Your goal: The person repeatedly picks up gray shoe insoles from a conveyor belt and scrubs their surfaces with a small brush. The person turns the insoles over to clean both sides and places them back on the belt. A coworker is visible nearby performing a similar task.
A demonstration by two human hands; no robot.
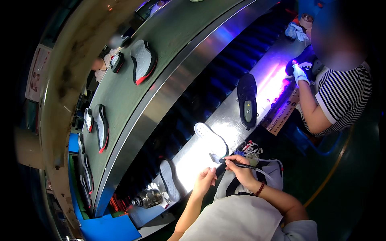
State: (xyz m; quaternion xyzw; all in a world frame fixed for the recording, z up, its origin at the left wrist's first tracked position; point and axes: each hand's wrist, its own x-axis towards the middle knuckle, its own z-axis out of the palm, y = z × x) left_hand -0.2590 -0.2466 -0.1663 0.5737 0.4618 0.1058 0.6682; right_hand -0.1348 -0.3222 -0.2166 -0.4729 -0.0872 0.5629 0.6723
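My right hand [240, 170] grips a brush [220, 160] with a dark handle, and a clear tube trails behind it. The brush's pale, flat tip touches or hovers just over the near end of a white shoe sole [211, 137] on the brightly lit metal bench; I cannot tell which. Closed with thumb against fingers, my left hand [206, 180] is just left of the brush, and whatever it may hold is hidden. Further left lies a grey sole with a dark edge [169, 180]. A black shoe [247, 100] rests on the bench beyond the white sole.
A conveyor belt [169, 44] carries several soles beyond the metal rail [161, 94]. A glass jar [149, 198] stands at the bench's left end. At right, a person in a striped shirt [345, 94] holds a dark shoe [307, 60] near a cardboard box [283, 114].
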